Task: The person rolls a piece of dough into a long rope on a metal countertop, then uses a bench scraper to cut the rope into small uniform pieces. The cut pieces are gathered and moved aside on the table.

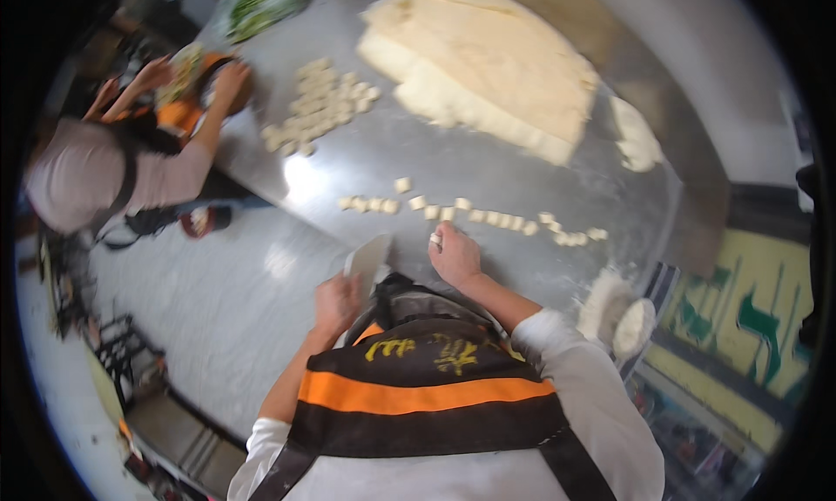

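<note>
My left hand (337, 300) grips a wide, flat-bladed cleaver or scraper (369, 258) by the table's front edge, its blade tilted upward. Just right of the blade, my right hand (456, 256) is curled low over the metal table, with a small dough piece (435, 240) between thumb and fingers. Beyond its knuckles runs an uneven row of cut dough pieces (496, 219), stretching left and right. One dough piece (403, 185) lies apart, behind the row. Blur hides the exact finger contact.
A large sheet of dough (483, 63) covers the table's back. More dough pieces (313, 106) cluster at back left, near a bag of chopped greens (255, 8). A co-worker (117, 168) handles a bowl (232, 86) at left. Flour (604, 302) and a white bowl (633, 328) sit at right.
</note>
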`<action>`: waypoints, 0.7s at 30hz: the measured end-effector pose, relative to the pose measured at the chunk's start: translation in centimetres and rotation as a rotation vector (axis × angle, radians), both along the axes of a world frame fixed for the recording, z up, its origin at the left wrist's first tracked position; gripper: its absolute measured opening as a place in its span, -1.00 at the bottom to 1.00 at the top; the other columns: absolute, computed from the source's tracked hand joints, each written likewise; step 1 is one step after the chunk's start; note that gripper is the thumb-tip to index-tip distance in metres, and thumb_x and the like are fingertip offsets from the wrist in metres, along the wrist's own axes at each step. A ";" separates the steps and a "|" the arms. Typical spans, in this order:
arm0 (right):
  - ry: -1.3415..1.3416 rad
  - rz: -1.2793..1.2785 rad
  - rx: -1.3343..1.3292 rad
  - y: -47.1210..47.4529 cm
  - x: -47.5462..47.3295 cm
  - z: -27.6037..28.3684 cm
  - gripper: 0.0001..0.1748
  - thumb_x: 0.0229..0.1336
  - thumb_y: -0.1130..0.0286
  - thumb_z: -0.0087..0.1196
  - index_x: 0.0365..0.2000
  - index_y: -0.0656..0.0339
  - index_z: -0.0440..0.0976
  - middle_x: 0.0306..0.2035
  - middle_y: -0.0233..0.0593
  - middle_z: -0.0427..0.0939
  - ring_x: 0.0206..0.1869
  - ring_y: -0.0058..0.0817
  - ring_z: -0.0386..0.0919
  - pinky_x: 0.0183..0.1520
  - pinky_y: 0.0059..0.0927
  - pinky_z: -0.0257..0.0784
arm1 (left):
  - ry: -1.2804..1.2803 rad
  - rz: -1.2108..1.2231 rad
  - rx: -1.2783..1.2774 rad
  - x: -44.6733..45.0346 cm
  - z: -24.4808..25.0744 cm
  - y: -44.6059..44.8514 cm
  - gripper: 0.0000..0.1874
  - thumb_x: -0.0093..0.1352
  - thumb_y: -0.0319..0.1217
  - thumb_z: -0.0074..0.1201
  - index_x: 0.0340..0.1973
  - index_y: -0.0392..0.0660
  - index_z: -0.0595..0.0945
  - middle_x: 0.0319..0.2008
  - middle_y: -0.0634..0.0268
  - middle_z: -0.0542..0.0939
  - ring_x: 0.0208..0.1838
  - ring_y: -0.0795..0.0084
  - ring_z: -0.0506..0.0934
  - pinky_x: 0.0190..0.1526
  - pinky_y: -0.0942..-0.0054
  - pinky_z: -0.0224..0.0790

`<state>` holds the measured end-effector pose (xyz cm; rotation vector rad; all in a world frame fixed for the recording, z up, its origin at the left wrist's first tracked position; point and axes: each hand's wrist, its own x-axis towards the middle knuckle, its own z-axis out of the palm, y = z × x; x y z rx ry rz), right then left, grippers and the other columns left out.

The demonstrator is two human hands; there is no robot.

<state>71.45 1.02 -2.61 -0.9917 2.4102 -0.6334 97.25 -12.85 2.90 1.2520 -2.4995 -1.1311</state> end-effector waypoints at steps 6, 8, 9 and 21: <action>0.302 -0.693 -0.317 12.3 -19.7 1.9 -0.44 0.35 0.41 0.28 0.30 0.24 0.42 0.04 0.05 0.70 0.02 -0.10 0.73 0.13 -0.08 0.60 | -0.017 -0.150 0.001 -2.0 0.5 -4.0 -0.70 0.60 -0.30 0.17 -0.30 -0.30 0.64 -0.49 -0.25 0.64 -0.35 -0.39 0.63 -0.27 -0.17 0.48; 0.306 -0.757 -0.332 16.4 -24.2 3.8 -0.17 0.36 0.39 0.29 0.54 0.23 0.22 0.28 0.11 0.61 0.13 -0.09 0.70 0.25 -0.14 0.59 | 0.005 -0.221 -0.020 -3.4 1.0 -4.7 -0.69 0.60 -0.29 0.17 -0.30 -0.31 0.64 -0.48 -0.26 0.64 -0.35 -0.40 0.63 -0.27 -0.18 0.48; 0.304 -0.715 -0.304 18.6 -24.9 4.5 -0.14 0.35 0.39 0.29 0.56 0.25 0.19 0.32 0.13 0.57 0.16 -0.08 0.69 0.27 -0.15 0.58 | 0.017 -0.244 -0.039 -3.9 1.2 -5.0 -0.69 0.60 -0.29 0.17 -0.30 -0.31 0.64 -0.48 -0.26 0.64 -0.35 -0.40 0.63 -0.27 -0.18 0.48; 0.257 -1.053 0.237 53.2 -15.9 0.1 -0.46 0.23 0.41 0.27 0.22 0.28 0.53 0.02 0.17 0.73 0.11 0.12 0.72 0.22 -0.04 0.59 | 0.057 -0.281 -0.015 -7.0 1.5 5.2 -0.72 0.59 -0.29 0.16 -0.26 -0.29 0.69 -0.49 -0.27 0.64 -0.36 -0.39 0.65 -0.31 -0.17 0.48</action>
